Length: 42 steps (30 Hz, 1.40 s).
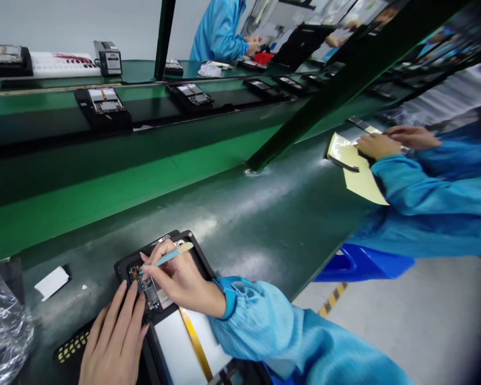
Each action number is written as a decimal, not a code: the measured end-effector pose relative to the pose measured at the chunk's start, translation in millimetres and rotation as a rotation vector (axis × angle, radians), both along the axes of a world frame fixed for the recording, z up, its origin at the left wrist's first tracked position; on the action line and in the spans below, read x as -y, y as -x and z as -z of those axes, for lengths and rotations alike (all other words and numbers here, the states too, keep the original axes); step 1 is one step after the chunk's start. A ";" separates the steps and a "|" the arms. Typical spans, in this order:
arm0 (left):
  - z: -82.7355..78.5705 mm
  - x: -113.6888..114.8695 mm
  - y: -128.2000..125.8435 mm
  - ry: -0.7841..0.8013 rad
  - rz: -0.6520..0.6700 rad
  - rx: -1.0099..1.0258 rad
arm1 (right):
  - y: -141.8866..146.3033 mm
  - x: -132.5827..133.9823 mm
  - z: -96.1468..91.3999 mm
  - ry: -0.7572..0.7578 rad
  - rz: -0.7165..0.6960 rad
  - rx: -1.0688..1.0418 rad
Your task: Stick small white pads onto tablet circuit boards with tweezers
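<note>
My right hand (180, 280) grips a slim light-blue stick tool (169, 255) with a flat, pale upper end. Its lower end points down at the circuit board (150, 293) of an opened electronic device; I cannot tell whether it touches. The device sits in a black tray (202, 258), with a white battery (176, 342) crossed by an orange ribbon cable (195, 342). My left hand (114, 337) lies with its fingers stretched out over the left edge of the device, fingertips close to the board. Part of the board is hidden under my hands.
A black strip with yellow pads (72, 346), a small white piece (52, 282) and clear plastic wrap (4, 326) lie left. Trays with opened devices (104, 101) line the conveyor (144, 101) ahead. A green post (304, 115) slants across. A co-worker's hands (388, 141) handle yellow sheets at right.
</note>
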<state>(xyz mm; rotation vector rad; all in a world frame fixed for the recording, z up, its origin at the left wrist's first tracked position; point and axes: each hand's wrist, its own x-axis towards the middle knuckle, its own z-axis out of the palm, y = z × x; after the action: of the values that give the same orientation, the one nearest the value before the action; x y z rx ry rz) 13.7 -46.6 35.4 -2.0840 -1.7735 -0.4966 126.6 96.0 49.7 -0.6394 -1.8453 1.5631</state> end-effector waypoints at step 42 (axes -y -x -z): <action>-8.9 -1.5 -9.4 0.115 -0.060 0.126 | 2.2 -7.7 -8.1 0.374 0.269 -0.307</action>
<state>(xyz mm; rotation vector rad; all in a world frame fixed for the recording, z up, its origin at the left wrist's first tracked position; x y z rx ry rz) 23.1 -45.2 44.3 -2.1101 -1.9734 -0.5306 124.3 103.8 57.8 -0.7307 -1.2014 1.7232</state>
